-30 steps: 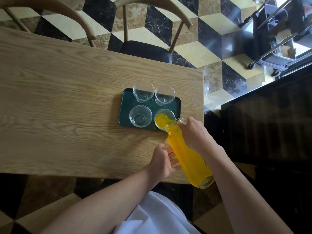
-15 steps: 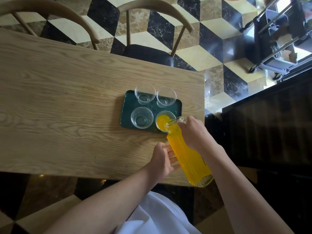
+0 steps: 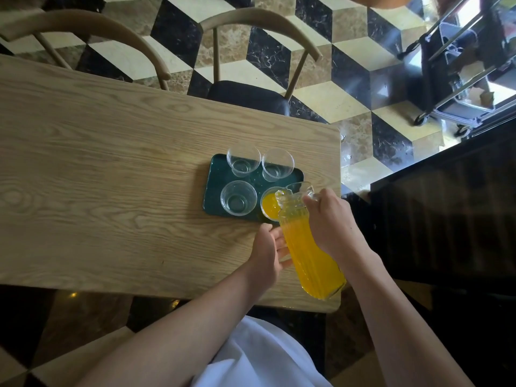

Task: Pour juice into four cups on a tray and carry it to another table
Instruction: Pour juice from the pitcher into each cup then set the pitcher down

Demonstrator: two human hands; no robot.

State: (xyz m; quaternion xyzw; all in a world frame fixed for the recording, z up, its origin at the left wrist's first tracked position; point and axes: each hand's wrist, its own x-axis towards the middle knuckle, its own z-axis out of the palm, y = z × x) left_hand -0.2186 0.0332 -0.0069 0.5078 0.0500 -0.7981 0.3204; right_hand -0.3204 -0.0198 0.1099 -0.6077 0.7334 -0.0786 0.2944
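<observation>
Our right hand [image 3: 326, 219] is wrapped tight around the neck of the ribbed glass carafe [image 3: 307, 247], while our left hand [image 3: 269, 251] cups its side with fingers loosely curled, tipping the mouth over the near-right cup [image 3: 269, 206] on the green tray [image 3: 215, 177]. Nearly full, the carafe likely feels heavy and slick, so gripping high with support lower down seems wise. The light clear cups probably tip easily.

left hand [image 3: 268, 248]: fingers curled, supporting | right hand [image 3: 329, 219]: gripping, tilted
</observation>
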